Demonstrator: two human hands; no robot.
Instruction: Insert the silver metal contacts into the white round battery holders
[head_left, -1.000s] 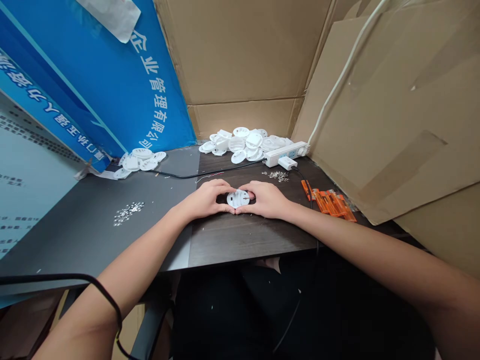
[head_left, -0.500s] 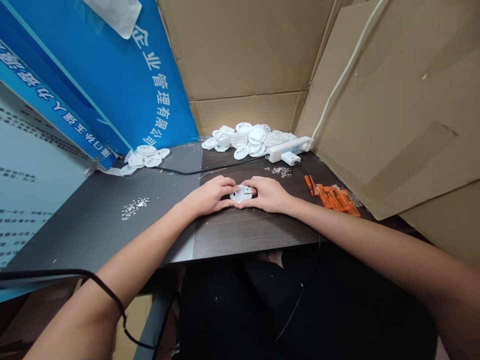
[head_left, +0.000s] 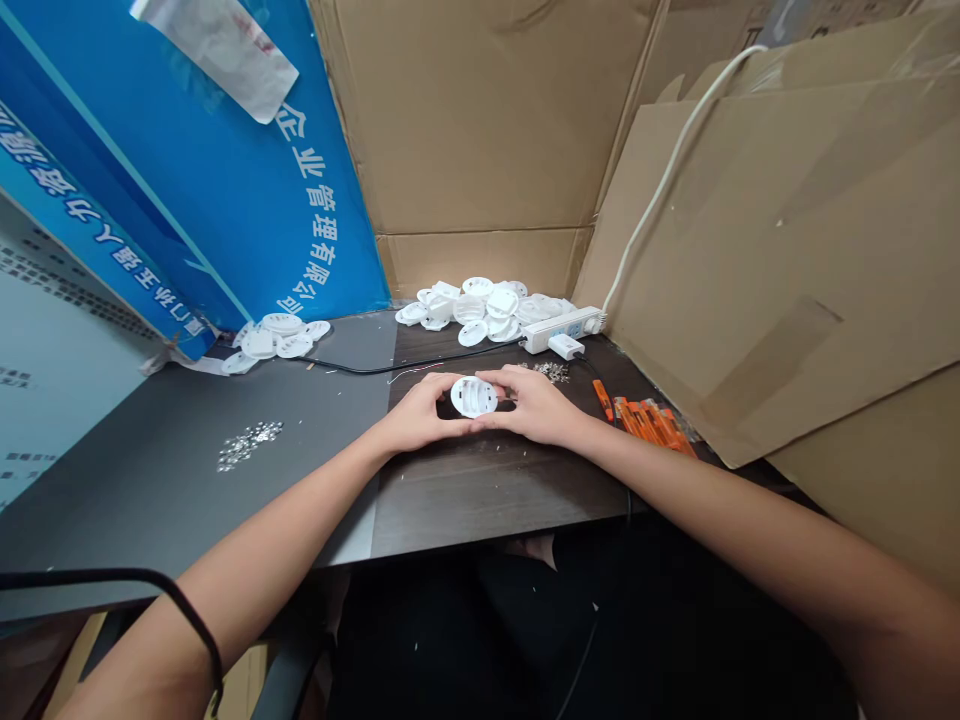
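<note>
A round white plastic piece (head_left: 474, 397) with raised parts and small dark slots is held over the dark wood tabletop (head_left: 450, 500). My left hand (head_left: 424, 412) grips its left edge, thumb below and fingers above. On the other side my right hand (head_left: 531, 405) pinches the right edge in the same way. Behind the hands lies a heap of similar white pieces (head_left: 501, 303). Small metal parts (head_left: 553, 371) lie just behind my right hand.
A white power strip (head_left: 562, 328) with a plugged-in adapter stands at the back right. Orange items (head_left: 652, 422) lie to the right. More white pieces (head_left: 282, 325) and small shiny parts (head_left: 250, 445) are at left. Cardboard panels (head_left: 480, 130) rise behind.
The camera view has shifted, so the table sits lower in the picture. The white piece's face now shows more fully between my hands, with fewer fingers over it.
</note>
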